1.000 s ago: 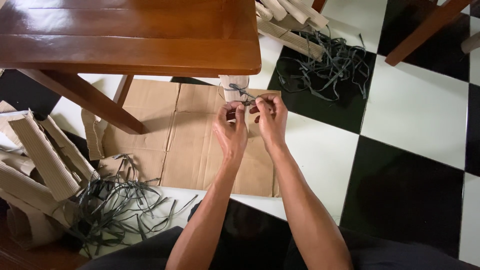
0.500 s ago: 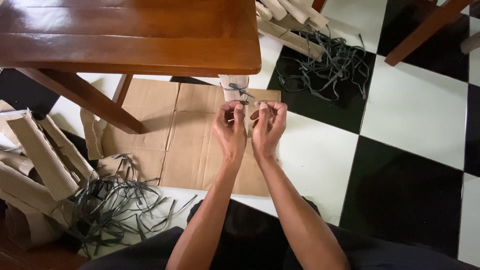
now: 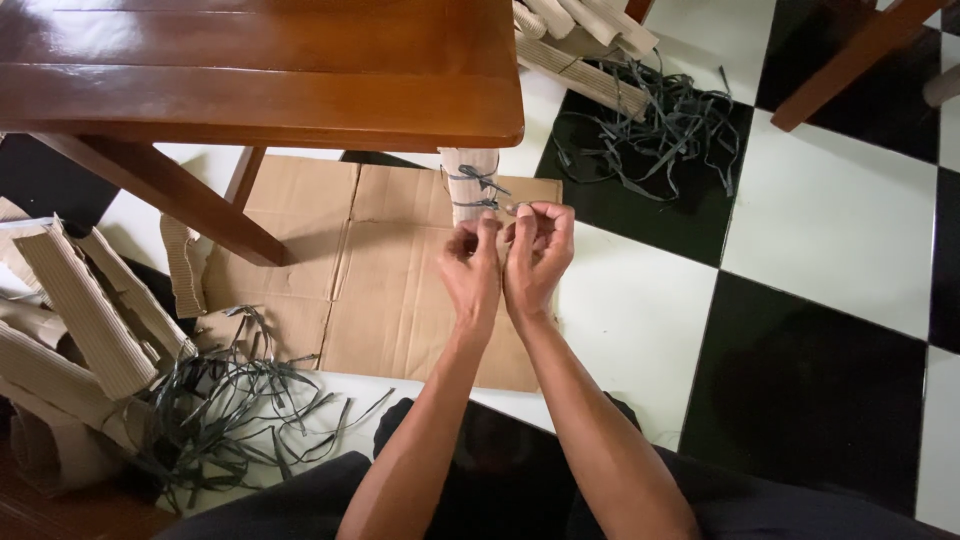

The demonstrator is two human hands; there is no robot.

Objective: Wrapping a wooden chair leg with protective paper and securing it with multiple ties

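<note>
Hands meet: I see left hand (image 3: 473,262) and right hand (image 3: 540,250) pinching dark strap ends (image 3: 497,206) around upright rolled corrugated cardboard bundle (image 3: 470,182); brown wooden table (image 3: 260,70) overhangs its top, flattened cardboard sheet (image 3: 370,280) beneath.

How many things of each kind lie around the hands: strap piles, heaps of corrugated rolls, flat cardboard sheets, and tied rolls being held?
Strap piles: 2, one lower left, one upper right
Roll heaps: 2, one left, one top
Flat cardboard sheet: 1
Tied roll: 1, at the left hand and right hand
Total: 6
</note>
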